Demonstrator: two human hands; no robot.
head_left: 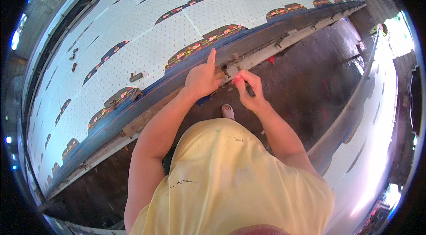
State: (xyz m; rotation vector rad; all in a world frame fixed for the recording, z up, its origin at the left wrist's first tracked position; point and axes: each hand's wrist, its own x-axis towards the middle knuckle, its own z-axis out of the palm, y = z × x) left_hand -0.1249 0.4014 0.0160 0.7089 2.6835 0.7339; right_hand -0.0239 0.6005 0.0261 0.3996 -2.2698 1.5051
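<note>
My left hand [205,77] rests at the near edge of a long printing table [177,76], index finger stretched out toward the printed cloth [186,26]. Its other fingers are partly hidden, beside a small brown block [219,73] at the edge. Close by on the right, my right hand [246,85] is closed around a slim dark-handled tool [251,92]. A narrow brownish end of the tool reaches past the fist to the table's edge rail [255,59]; its exact kind is unclear. The cloth is pale with small dots and dark floral patches.
Metal pieces [136,76] lie on the cloth at left, with another clamp-like piece [136,94] near the edge. Small fittings [279,41] line the rail. A second cloth-covered table [368,146] stands at right across a dark, shiny floor [306,84]. My foot [227,111] shows below.
</note>
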